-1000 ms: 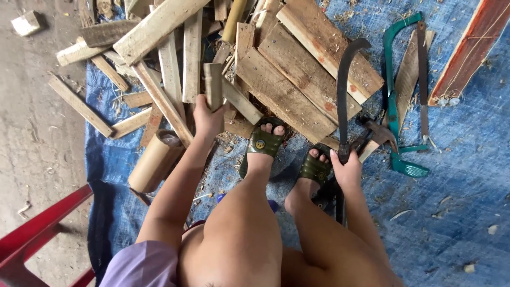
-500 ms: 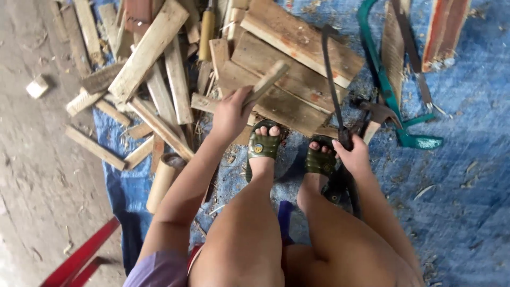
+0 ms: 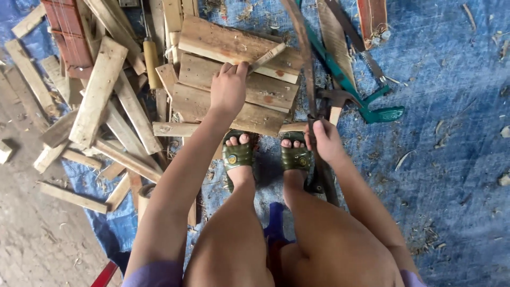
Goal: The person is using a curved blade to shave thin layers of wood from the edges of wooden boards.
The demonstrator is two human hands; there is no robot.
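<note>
My left hand [image 3: 229, 90] is closed around a short, narrow strip of wood [image 3: 267, 57] and holds it slanted over the wide planks [image 3: 234, 45] stacked in front of my feet. My right hand [image 3: 325, 141] grips the handle of a long dark machete [image 3: 303, 48]; its blade runs up and away over the planks. Both feet wear green sandals [image 3: 238, 155] and rest on a blue tarp [image 3: 451, 159], just below the stack.
A jumble of wood offcuts [image 3: 98, 90] lies at the left, with a yellow-handled tool [image 3: 151, 62] among them. A green-framed saw [image 3: 366, 103] and a hammer [image 3: 336, 101] lie right of the planks. A red frame [image 3: 105, 275] shows at the bottom left. Bare ground lies beyond the tarp's left edge.
My left hand has carried the wood strip from the offcut pile rightward, over the wide planks. My right hand kept its grip on the machete. The view tilted forward.
</note>
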